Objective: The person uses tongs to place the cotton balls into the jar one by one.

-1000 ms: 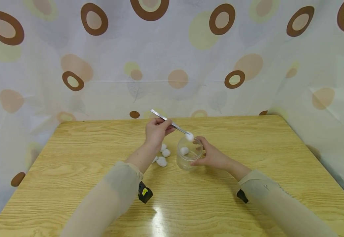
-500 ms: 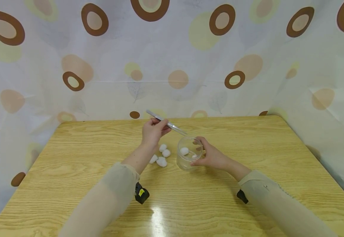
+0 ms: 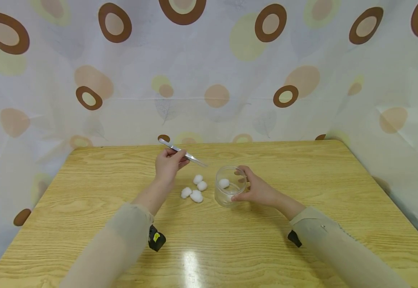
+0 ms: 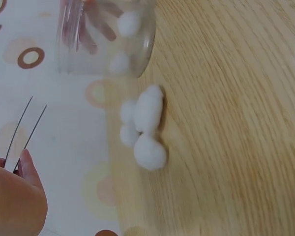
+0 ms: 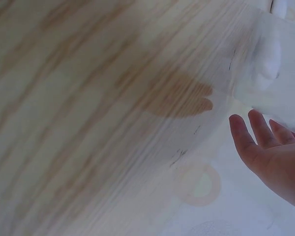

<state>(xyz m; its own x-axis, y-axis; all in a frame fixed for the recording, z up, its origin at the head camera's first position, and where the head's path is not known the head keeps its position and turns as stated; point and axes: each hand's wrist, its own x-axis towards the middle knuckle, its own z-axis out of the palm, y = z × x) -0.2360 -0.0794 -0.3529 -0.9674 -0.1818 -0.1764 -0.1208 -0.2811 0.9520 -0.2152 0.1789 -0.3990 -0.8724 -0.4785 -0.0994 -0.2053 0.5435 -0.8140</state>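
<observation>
Silver metal tweezers (image 3: 195, 159) have swung left, off the clear round jar (image 3: 222, 201), their tips now bare

Nearest, on the person's side of the jar, reach two pale beige sleeves (image 3: 115, 236); beside the left cuff sits a black box with a yellow patch (image 3: 156, 239).

Left of the jar and near it, four white cotton balls (image 3: 196, 196) rest in a loose cluster on the yellowish wood-grain counter (image 3: 245, 248), close enough, by my judgement, to be reached without shifting the jar. The jar stands upright, mouth up. Through its wall the left wrist view shows two further cotton balls (image 4: 129, 23), one apparently the ball that hung in the tweezers over the mouth a second ago.

Right of the jar, the right hand (image 3: 257, 190) has its grip curved around the wall, thumb on the near side and fingers on the far side, likely to steady it.

Left of the jar and beyond the cluster, the left hand (image 3: 166, 167) has a narrow grip, pinching the tweezers partway along, which probably leaves both prongs free to be squeezed. They slant toward the jar, prongs parted, nothing between.

Well behind the jar hangs a white cloth with brown and yellow ovals (image 3: 187, 60).
</observation>
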